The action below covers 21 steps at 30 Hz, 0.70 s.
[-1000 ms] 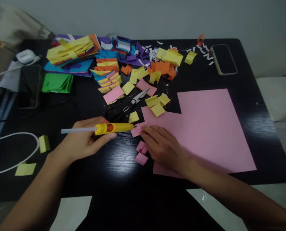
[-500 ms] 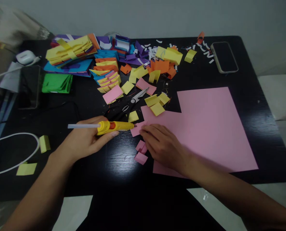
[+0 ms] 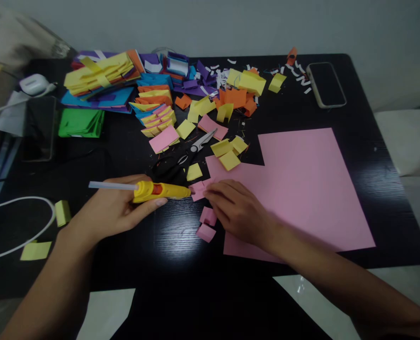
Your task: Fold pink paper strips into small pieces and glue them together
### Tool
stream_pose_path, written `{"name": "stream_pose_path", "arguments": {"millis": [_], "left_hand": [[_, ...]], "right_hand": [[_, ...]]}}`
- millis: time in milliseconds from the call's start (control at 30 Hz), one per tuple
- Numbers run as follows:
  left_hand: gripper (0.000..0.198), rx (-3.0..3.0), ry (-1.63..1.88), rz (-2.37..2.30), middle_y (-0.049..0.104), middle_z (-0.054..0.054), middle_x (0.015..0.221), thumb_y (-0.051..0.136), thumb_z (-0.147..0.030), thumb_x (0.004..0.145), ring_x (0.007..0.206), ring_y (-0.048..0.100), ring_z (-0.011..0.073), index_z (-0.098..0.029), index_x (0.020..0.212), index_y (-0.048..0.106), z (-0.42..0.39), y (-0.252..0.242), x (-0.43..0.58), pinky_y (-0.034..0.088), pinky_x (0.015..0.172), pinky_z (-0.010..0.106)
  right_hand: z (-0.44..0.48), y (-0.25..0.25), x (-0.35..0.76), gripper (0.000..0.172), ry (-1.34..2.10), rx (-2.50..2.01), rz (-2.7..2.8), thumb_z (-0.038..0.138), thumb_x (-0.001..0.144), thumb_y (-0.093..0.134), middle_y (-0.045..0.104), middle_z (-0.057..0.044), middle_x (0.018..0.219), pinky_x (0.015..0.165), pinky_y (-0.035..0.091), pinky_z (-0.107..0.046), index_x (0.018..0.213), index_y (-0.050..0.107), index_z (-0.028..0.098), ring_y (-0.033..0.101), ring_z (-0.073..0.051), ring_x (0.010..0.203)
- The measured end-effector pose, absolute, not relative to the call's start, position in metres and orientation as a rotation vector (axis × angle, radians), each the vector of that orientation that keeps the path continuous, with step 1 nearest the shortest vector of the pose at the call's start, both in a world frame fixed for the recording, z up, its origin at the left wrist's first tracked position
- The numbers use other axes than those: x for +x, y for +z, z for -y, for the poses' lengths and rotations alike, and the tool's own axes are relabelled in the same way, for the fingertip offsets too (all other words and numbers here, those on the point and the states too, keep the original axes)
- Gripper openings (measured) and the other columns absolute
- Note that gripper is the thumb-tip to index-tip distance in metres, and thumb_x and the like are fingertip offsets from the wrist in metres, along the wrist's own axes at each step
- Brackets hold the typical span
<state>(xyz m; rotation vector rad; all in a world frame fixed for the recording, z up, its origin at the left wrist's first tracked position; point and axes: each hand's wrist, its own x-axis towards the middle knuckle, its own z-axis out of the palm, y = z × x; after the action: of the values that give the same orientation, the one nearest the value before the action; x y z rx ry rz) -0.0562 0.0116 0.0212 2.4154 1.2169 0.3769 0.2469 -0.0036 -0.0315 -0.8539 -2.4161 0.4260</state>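
My left hand (image 3: 116, 212) is wrapped round a yellow hot glue gun (image 3: 163, 191), with a pale glue stick (image 3: 111, 185) jutting from its back. The gun's nozzle is at the left edge of a small pink paper piece (image 3: 197, 190). Fingertips of my right hand (image 3: 236, 210) pinch that piece from its right side and hide part of it. Just below lie small folded pink papers (image 3: 206, 233). Under my right hand and forearm spreads a large pink sheet (image 3: 309, 189), its upper left corner cut away.
Black-handled scissors (image 3: 196, 148) lie beyond the glue gun, among yellow paper pieces (image 3: 229, 160). Folded coloured paper stacks (image 3: 100, 78) and a green bundle (image 3: 80, 123) sit at back left. A phone (image 3: 326, 85) is at back right. A white cable (image 3: 52, 212) loops at left.
My left hand has drawn the glue gun slightly left and down, its nozzle still by the pink piece. The right hand holds nearly the same place. The whole view has shifted a little.
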Motion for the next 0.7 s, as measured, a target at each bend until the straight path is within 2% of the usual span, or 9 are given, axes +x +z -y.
{"name": "stream_pose_path", "arguments": {"millis": [200, 367, 700], "left_hand": [[0.043, 2.456, 0.407, -1.213, 0.060, -0.002, 0.071, 0.050, -0.048, 0.109, 0.057, 0.060, 0.0125, -0.020, 0.078, 0.059, -0.009, 0.020, -0.047, 0.042, 0.052, 0.024], [0.038, 2.466, 0.371, -1.232, 0.062, -0.001, 0.074, 0.053, -0.044, 0.108, 0.059, 0.062, 0.0129, -0.019, 0.080, 0.060, -0.007, 0.020, -0.042, 0.043, 0.055, 0.025], [0.035, 2.412, 0.339, -1.226, 0.058, -0.002, 0.071, 0.058, -0.039, 0.106, 0.057, 0.059, 0.0120, -0.019, 0.077, 0.058, -0.007, 0.024, -0.045, 0.041, 0.054, 0.024]], "right_hand": [[-0.002, -0.032, 0.249, 0.029, 0.522, -0.804, 2.344, 0.001, 0.101, 0.053, 0.074, -0.015, 0.115, 0.104, 0.060, -0.044, 0.121, 0.071, 0.010, 0.068, -0.027, 0.113], [-0.005, -0.034, 0.249, 0.028, 0.566, -0.805, 2.289, 0.004, 0.102, 0.053, 0.076, -0.013, 0.113, 0.101, 0.063, -0.046, 0.119, 0.073, 0.014, 0.069, -0.026, 0.110], [-0.007, -0.034, 0.248, 0.024, 0.543, -0.772, 2.284, 0.003, 0.101, 0.054, 0.076, -0.016, 0.109, 0.099, 0.063, -0.043, 0.113, 0.074, 0.008, 0.070, -0.026, 0.104]]}}
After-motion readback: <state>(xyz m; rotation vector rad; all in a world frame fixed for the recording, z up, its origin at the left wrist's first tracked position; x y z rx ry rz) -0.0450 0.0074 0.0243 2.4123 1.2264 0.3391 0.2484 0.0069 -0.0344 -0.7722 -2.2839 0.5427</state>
